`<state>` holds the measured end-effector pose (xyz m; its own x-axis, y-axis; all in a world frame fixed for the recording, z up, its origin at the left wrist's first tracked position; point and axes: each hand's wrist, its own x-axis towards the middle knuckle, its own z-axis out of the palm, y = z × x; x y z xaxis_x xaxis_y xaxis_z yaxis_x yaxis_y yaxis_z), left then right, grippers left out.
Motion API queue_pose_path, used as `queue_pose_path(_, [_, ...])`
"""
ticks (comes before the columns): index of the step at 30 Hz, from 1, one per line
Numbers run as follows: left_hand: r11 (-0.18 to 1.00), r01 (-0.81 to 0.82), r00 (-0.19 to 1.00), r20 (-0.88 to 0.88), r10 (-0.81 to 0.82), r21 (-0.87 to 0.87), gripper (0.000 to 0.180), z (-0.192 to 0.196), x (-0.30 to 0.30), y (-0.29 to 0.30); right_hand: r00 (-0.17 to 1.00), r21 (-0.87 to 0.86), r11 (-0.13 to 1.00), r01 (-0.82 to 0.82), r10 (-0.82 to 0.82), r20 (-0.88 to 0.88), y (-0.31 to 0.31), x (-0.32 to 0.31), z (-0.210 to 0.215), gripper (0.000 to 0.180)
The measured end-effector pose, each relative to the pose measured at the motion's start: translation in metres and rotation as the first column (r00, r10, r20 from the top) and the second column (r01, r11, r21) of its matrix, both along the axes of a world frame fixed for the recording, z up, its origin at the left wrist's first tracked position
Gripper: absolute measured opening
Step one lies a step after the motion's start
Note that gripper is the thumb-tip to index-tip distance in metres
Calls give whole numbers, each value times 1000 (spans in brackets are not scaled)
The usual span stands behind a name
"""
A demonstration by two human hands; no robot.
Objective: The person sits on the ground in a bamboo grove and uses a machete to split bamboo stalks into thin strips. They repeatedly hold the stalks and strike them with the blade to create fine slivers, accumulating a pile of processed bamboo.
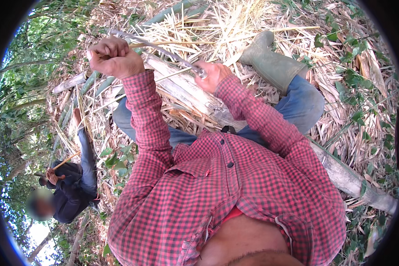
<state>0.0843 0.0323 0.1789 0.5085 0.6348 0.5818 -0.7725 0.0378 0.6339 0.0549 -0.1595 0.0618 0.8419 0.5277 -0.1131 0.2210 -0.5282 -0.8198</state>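
Observation:
My left hand (115,57) is raised at the upper left, its fingers curled closed. A thin yellowish bamboo strip (175,43) runs rightward from it, apparently in its grip; the part inside the fist is hidden. My right hand (213,76) is wrapped round the handle end of a long, narrow knife. Its grey blade (164,49) slants up and left, passing close to my left hand and the strip. Most of the handle is covered by my fingers. A pale log (186,93) lies below both hands, between my legs.
Split pale strips (226,22) are heaped beyond my hands. Green bamboo poles (164,15) lie at the top. A green rubber boot (275,62) is on my right leg. Another person (75,190) sits at the left, holding a stick. Dry leaves cover the ground.

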Motion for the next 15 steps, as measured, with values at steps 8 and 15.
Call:
queue_pose_path(8, [996,-87,996,-23,86,-17,34,-6,8,19,972,18,1000,-1,-3,234,1,5,-30,31])
queue_pose_path(15, [956,-287,952,-93,291,57,50,8,22,20,928,-544,834,89,-268,-260,-36,56,-161,41])
